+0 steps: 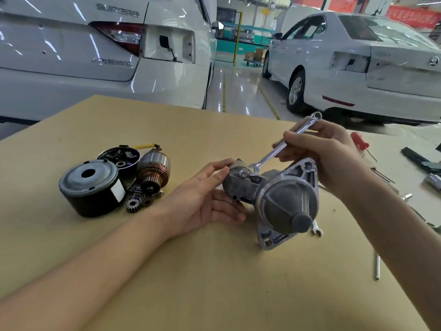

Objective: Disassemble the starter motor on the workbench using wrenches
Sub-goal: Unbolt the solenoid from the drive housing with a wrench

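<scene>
Here's a tan board-topped desk in a bright workshop with a glossy floor, and two white cars parked just beyond its far edge. On the desk's middle right lies the starter motor housing, its long axis running from the far left toward the near right, rounded nose cone pointing at the camera and slightly right, mounting flange standing across it. The left hand cradles the far end of the housing, fingers laid nearly straight along its side and underneath, thumb on top, a loose, wide grip that steadies rather than clamps. The right hand pinches the shank of a combination wrench between thumb and fingers; the wrench slants down-left, its open end sitting at a bolt on top of the housing, ring end up and away. Off to the left sit removed parts, well apart from the housing: a black cylindrical case, an end cap, the copper-wound armature and small gears. A second wrench peeks out just behind the nose cone, and a red-handled screwdriver lies at the right.
</scene>
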### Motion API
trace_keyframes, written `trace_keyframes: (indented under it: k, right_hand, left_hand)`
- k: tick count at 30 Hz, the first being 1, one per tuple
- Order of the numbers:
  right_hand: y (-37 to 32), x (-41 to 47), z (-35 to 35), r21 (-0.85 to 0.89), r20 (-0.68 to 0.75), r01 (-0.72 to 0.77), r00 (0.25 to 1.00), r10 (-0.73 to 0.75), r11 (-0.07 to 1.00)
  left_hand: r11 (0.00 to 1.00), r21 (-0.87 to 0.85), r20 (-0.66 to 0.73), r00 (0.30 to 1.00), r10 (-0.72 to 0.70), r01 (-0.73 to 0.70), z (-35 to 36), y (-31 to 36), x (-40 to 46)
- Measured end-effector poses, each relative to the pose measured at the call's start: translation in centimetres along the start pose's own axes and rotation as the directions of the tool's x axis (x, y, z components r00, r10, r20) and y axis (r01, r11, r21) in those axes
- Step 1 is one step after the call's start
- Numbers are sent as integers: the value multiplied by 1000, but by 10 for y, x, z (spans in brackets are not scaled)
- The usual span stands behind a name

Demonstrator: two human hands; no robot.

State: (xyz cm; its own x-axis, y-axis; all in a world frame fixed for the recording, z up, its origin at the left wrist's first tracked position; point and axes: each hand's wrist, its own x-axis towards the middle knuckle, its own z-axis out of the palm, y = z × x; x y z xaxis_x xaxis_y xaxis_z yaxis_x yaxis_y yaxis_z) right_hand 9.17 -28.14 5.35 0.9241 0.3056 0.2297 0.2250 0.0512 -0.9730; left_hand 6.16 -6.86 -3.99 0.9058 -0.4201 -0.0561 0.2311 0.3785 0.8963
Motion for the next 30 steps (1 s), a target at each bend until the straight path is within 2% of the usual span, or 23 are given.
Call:
trace_keyframes:
  k: [11,17,24,27,30]
  right_hand:
    - [-2,-2,7,-70,0,3,1000,-3,998]
    - [-8,0,8,-148,57,79,996,-72,986]
    - [-12,3,8,-247,87,87,994,-68,965]
    - [-27,14,18,-428,209,171,974,-87,888]
    - [-41,32,43,-582,421,315,905,-54,750]
  left_hand:
    - [1000,-8,2,1000,-15,15,-2,0,1]
    - [1000,-3,3,1000,-28,28,-3,1,0]
    - [999,0,7,999,-37,37,-2,2,-1]
    - [999,10,-12,999,-35,35,0,2,-1]
    - [999,17,-40,999,-28,29,1,2,0]
